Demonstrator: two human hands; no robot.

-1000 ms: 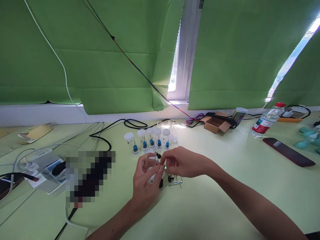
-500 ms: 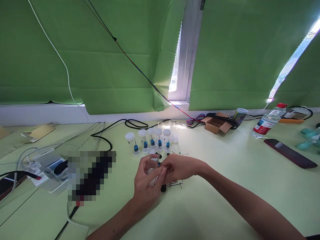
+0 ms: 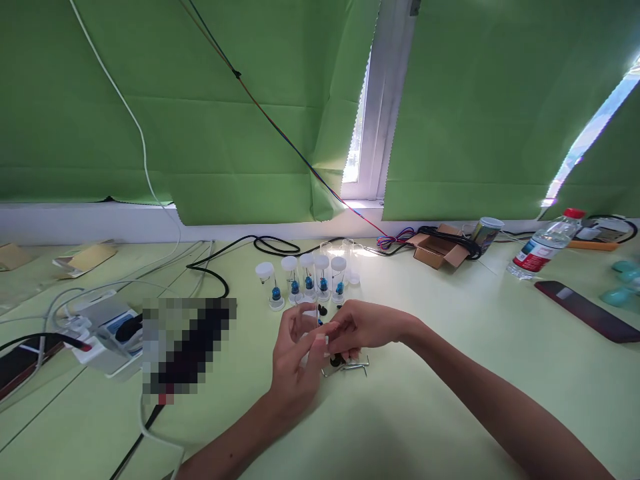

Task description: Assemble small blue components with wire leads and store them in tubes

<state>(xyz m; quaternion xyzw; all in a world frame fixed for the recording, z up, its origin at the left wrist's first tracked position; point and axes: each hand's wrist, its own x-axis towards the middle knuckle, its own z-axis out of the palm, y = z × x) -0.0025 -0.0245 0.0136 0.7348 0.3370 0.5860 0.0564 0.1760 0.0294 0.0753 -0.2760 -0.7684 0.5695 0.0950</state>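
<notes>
My left hand [image 3: 295, 363] is wrapped round a clear plastic tube [image 3: 310, 311], most of which its fingers cover. Against the near end of that tube, my right hand [image 3: 367, 325] is closed in a pinch. What sits between its fingertips is hidden. Just behind the hands stand several clear tubes [image 3: 276, 297] with white caps and small blue parts inside. A small black piece [image 3: 323, 311] lies between the tubes and my hands. Under my right hand are thin bent metal rods [image 3: 356, 366] and another black piece [image 3: 337, 361].
On the left are a white power strip [image 3: 107, 343], cables and a pixelated dark object [image 3: 187, 353]. At the back right stand an open cardboard box [image 3: 440, 250], a can [image 3: 487, 235] and a water bottle [image 3: 545, 247]. A dark flat case [image 3: 585, 310] lies before the bottle.
The view has shifted slightly. My right hand's fingers have moved at the tube's near end, and more of the metal rods shows below. My left hand keeps hold of the tube.
</notes>
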